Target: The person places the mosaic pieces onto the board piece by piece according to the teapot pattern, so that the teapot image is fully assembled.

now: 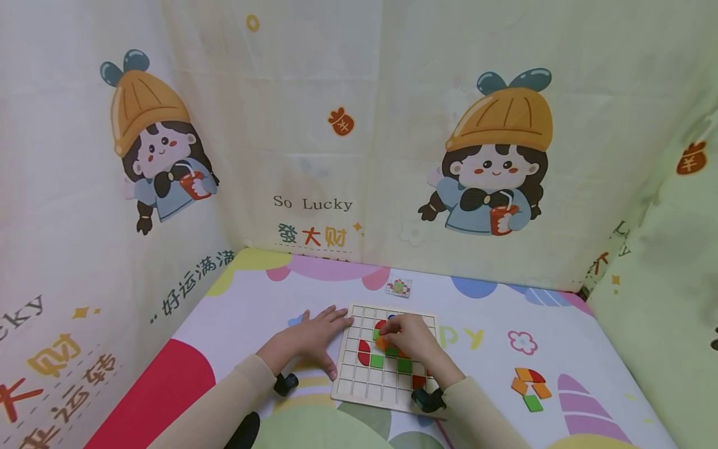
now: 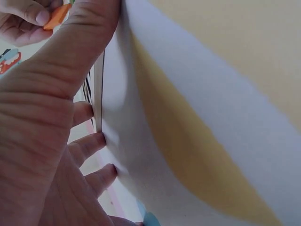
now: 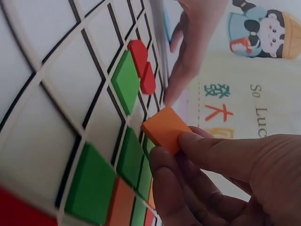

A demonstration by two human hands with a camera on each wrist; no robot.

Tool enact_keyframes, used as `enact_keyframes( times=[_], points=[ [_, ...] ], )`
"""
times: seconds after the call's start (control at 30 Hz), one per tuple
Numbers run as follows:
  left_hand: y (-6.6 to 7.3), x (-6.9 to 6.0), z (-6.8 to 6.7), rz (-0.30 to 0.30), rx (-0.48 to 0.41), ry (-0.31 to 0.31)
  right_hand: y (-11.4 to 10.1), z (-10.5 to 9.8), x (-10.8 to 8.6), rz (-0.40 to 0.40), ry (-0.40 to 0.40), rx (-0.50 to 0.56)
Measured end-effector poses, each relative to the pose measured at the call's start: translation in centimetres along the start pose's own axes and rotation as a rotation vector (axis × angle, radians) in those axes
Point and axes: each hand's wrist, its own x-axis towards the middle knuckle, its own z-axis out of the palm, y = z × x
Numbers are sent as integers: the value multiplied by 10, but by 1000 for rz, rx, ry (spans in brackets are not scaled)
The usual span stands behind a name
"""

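Note:
A wooden grid board (image 1: 348,374) lies on the table, with red, green and orange tiles in some of its squares. Between thumb and fingers my right hand (image 1: 414,340) pinches an orange tile (image 3: 165,128), held tilted just over the board. My left hand (image 1: 314,337) is spread beside the board's left edge, thumb and fingertips touching or close to it. Near the held tile, a green tile (image 3: 126,82) and red quarter-round tiles (image 3: 139,57) sit in the grid. My right hand hides part of the board in the head view.
A small pile of loose orange, red and green tiles (image 1: 531,404) lies to the right of the board. Behind the board is a small pattern card (image 1: 399,287). Printed cloth walls (image 1: 381,187) stand around the table's back and sides.

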Motion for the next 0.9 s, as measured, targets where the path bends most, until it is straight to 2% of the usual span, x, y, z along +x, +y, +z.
enact_keyframes(
  times=[0.23,0.57,0.73,0.9],
  points=[
    [-1,1,1,7,-2,0,0,12,8,-10,-8,-43],
    [-2,-1,1,10,1,9,-4,22,5,-48,9,-97],
    [0,-1,0,7,-1,9,-2,17,2,-43,44,-110],
    [2,-2,-1,-1,-19,11,6,2,-3,-12,98,-151]
  ],
)
